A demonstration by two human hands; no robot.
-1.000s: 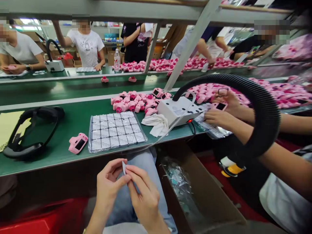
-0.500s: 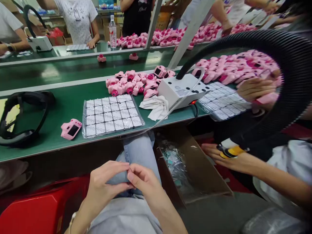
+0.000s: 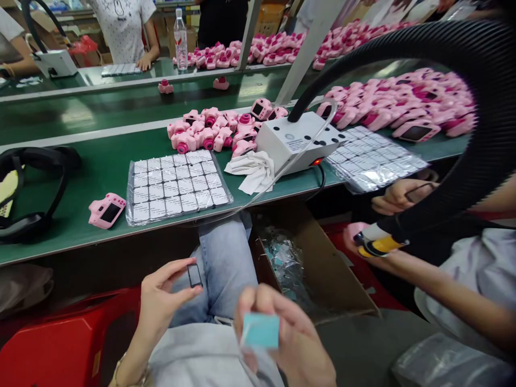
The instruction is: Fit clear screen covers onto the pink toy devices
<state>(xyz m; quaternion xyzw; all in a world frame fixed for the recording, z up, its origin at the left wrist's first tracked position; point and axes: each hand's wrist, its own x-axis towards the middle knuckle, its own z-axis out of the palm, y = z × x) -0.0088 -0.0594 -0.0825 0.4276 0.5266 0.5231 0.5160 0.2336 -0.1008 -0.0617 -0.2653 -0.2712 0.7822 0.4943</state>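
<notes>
My left hand [image 3: 161,296] holds a small clear window with a black border [image 3: 194,275] by its edges, between thumb and fingertips, above my lap. In my right hand [image 3: 297,339], blurred by motion, is a light-blue piece of film [image 3: 261,331], pinched close to the camera. The two hands are apart. On the green bench ahead lies a plastic-wrapped sheet of white-backed squares [image 3: 179,187]. A pink toy camera [image 3: 107,210] rests to its left, screen up.
An open cardboard box [image 3: 334,263] with clear and blue film scraps stands right of my knees. A white box [image 3: 300,141] carries a black corrugated hose [image 3: 403,40] arching over the right side. Pink cameras pile behind. A co-worker's hands [image 3: 399,196] are at right.
My hands have separated. The right hand has moved right and nearer with the blue film, while the left now shows the black-bordered window. The view has shifted slightly.
</notes>
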